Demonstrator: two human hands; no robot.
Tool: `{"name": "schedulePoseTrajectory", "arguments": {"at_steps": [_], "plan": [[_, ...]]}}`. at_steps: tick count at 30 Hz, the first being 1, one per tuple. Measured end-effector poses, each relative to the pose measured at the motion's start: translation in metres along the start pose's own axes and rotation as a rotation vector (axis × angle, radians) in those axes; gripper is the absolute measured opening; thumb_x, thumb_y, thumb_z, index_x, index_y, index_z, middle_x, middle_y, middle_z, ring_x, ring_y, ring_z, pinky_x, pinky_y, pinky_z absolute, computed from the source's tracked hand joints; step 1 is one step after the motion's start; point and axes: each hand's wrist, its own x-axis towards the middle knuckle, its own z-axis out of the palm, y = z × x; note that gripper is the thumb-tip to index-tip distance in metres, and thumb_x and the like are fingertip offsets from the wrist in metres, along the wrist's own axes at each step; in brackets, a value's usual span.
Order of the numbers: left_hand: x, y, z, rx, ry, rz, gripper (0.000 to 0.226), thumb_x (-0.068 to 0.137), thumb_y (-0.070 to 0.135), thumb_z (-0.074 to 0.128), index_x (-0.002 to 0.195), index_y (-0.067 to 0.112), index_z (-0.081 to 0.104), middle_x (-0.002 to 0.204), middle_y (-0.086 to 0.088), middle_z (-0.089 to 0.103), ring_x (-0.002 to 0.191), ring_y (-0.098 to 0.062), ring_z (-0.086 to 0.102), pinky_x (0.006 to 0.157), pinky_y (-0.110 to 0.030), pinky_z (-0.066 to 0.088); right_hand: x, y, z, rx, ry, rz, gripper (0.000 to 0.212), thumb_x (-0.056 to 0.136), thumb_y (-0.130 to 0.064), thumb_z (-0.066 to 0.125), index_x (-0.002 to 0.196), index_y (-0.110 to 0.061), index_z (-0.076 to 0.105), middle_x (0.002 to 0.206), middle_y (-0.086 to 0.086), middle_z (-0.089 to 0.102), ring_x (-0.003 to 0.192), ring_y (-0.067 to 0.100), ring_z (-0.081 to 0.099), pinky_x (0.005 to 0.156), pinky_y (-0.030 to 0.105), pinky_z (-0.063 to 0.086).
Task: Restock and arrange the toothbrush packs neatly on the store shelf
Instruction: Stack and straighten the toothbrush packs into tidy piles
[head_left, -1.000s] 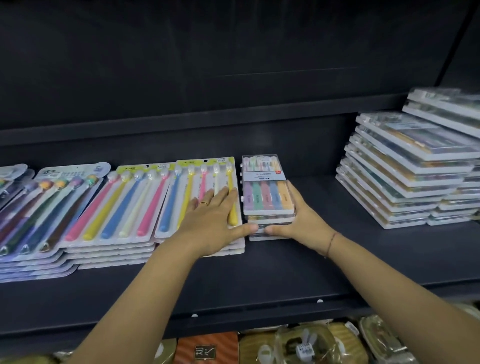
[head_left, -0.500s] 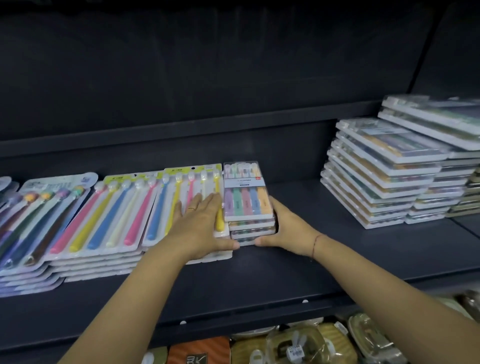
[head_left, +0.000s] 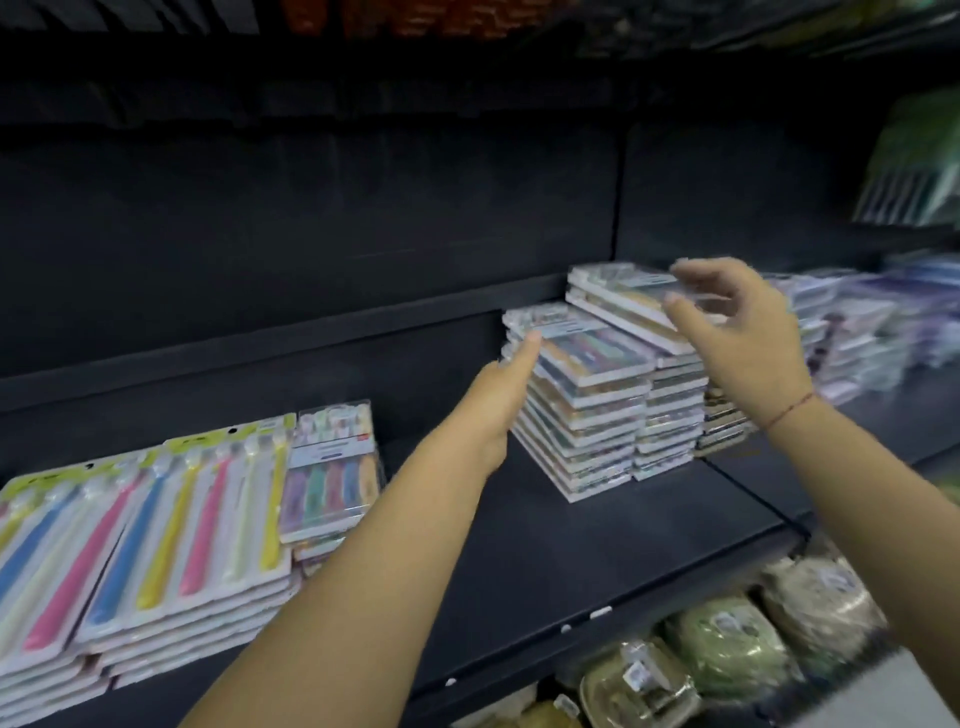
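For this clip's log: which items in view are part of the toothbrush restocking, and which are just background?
Job: tall stacks of boxed toothbrush packs, short stack of the same packs, long carded toothbrush packs, shelf, left hand and right hand, both open near the tall stacks.
Background: wrapped goods on the lower shelf, green packets upper right, blurred stacks far right.
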Motion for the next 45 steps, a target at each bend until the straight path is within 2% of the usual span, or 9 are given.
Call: {"name": "schedulePoseTrajectory", "arguments": {"at_steps": [3, 8, 14, 23, 27, 34, 36, 39, 45], "plan": [[0.017, 0.002, 0.021, -0.179, -0.049, -0.172, 0.055, 0.091, 0.063, 0.051, 0.112, 0.014, 0.064, 0.094, -0.002, 0.067, 0.073, -0.013, 0.059, 0.061, -0.028, 0.047, -0.019, 0.010, -0.002, 0.156, 0.110, 0.252, 0.008, 0.092, -0.017, 0.063, 0.084, -0.017, 0.063, 0.083, 0.002, 0.064, 0.080, 0.015, 0.060, 0.076, 0.037, 0.052], [0.029, -0.009, 0.038, -0.308, -0.076, -0.337, 0.078, 0.069, 0.074, 0.070, 0.118, 0.014, 0.067, 0.117, -0.016, 0.069, 0.102, -0.037, 0.066, 0.092, -0.060, 0.048, -0.070, 0.014, 0.030, 0.518, -0.152, 0.909, 0.028, 0.090, -0.047, 0.063, 0.093, -0.019, 0.061, 0.094, 0.001, 0.061, 0.093, 0.018, 0.060, 0.092, 0.038, 0.053], [0.035, 0.006, 0.046, -0.301, -0.006, -0.353, 0.063, 0.072, 0.058, 0.078, 0.110, 0.011, 0.063, 0.110, -0.018, 0.066, 0.094, -0.037, 0.065, 0.085, -0.053, 0.052, -0.052, 0.016, 0.045, 0.778, -0.196, 1.134, 0.050, 0.088, -0.058, 0.058, 0.113, -0.019, 0.040, 0.097, 0.006, 0.051, 0.107, 0.026, 0.054, 0.100, 0.047, 0.048], [0.028, 0.006, 0.031, -0.302, 0.007, -0.381, 0.033, 0.078, 0.042, 0.077, 0.081, 0.010, 0.068, 0.067, -0.009, 0.071, 0.075, -0.028, 0.067, 0.069, -0.040, 0.054, -0.056, 0.027, 0.051, 0.816, -0.312, 1.119, 0.058, 0.092, -0.058, 0.052, 0.124, -0.009, 0.058, 0.111, 0.016, 0.067, 0.096, 0.027, 0.066, 0.083, 0.038, 0.055], [0.021, 0.002, 0.011, -0.307, -0.002, -0.357, 0.031, 0.075, 0.041, 0.077, 0.088, 0.014, 0.067, 0.088, -0.007, 0.072, 0.089, -0.028, 0.066, 0.086, -0.041, 0.049, -0.054, 0.023, 0.055, 0.828, -0.400, 1.068, 0.064, 0.082, -0.070, 0.052, 0.113, -0.015, 0.063, 0.113, 0.011, 0.069, 0.104, 0.028, 0.066, 0.096, 0.045, 0.051], [-0.004, -0.040, -0.021, -0.323, -0.098, -0.135, 0.019, 0.083, 0.027, 0.068, 0.099, 0.016, 0.067, 0.092, -0.003, 0.069, 0.077, -0.016, 0.064, 0.067, -0.028, 0.051, -0.058, 0.008, 0.070, 0.771, -0.560, 0.963, 0.071, 0.065, -0.066, 0.067, 0.119, -0.021, 0.068, 0.120, 0.008, 0.069, 0.111, 0.026, 0.065, 0.084, 0.039, 0.058], [-0.011, -0.055, -0.037, -0.266, -0.145, 0.011, 0.035, 0.076, 0.019, 0.073, 0.110, 0.013, 0.067, 0.104, -0.005, 0.072, 0.084, -0.016, 0.068, 0.070, -0.028, 0.055, -0.064, 0.004, 0.076, 0.786, -0.613, 0.851, 0.057, 0.073, -0.054, 0.068, 0.121, -0.023, 0.065, 0.117, 0.004, 0.071, 0.111, 0.023, 0.065, 0.098, 0.042, 0.051], [-0.018, -0.076, -0.064, -0.114, -0.202, 0.197, 0.067, 0.072, 0.011, 0.074, 0.135, 0.021, 0.054, 0.125, -0.007, 0.066, 0.113, -0.023, 0.065, 0.098, -0.038, 0.051, -0.074, -0.002, 0.090, 0.816, -0.705, 0.614, 0.055, 0.078, -0.036, 0.076, 0.128, -0.020, 0.059, 0.121, 0.002, 0.069, 0.115, 0.021, 0.064, 0.100, 0.037, 0.050], [-0.031, -0.111, -0.077, 0.084, -0.124, 0.270, 0.097, 0.065, 0.018, 0.085, 0.145, 0.029, 0.032, 0.130, 0.011, 0.063, 0.119, -0.008, 0.060, 0.091, -0.023, 0.052, -0.108, 0.010, 0.125, 0.688, -0.733, 0.468, 0.101, 0.058, -0.028, 0.090, 0.143, -0.024, 0.036, 0.128, 0.003, 0.064, 0.120, 0.019, 0.060, 0.105, 0.045, 0.047]]}}
